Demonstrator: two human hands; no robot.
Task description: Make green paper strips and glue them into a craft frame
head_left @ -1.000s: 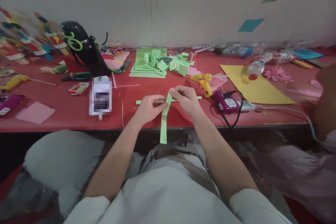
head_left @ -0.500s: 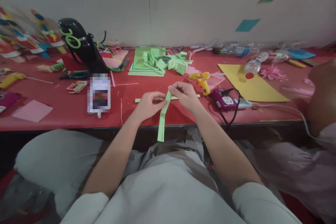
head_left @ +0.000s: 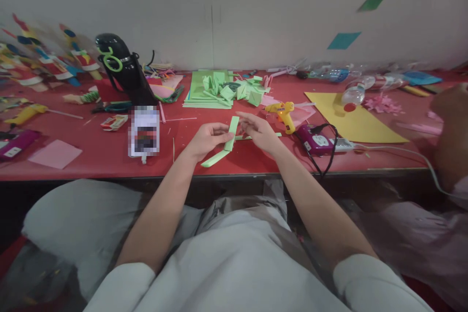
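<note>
A light green paper strip (head_left: pixel 231 134), bent partway along, is pinched between the thumb and fingers of my left hand (head_left: pixel 210 139). Its upper part stands up between my hands, and its lower part slants to the left near the table edge. My right hand (head_left: pixel 258 131) is just right of the strip, fingers apart, with no paper between them. Under my right hand lies another green paper strip (head_left: pixel 275 135) on the red table (head_left: pixel 183 148), partly covered by the hand. Beyond my hands, folded green paper pieces (head_left: pixel 227 91) rest on a stack of green sheets (head_left: pixel 197 88).
To the right are a yellow glue gun (head_left: pixel 284 113), a purple box with a black strap (head_left: pixel 317 139), yellow paper (head_left: pixel 369 122) and a plastic bottle (head_left: pixel 353 96). Left stand a phone (head_left: pixel 144 131) and a black flask (head_left: pixel 126 70). Another person's arm (head_left: pixel 451 131) is at far right.
My right hand has let go of the strip's top end and opened. The strip's lower part has swung from hanging down to slanting left. My left hand keeps its pinch.
</note>
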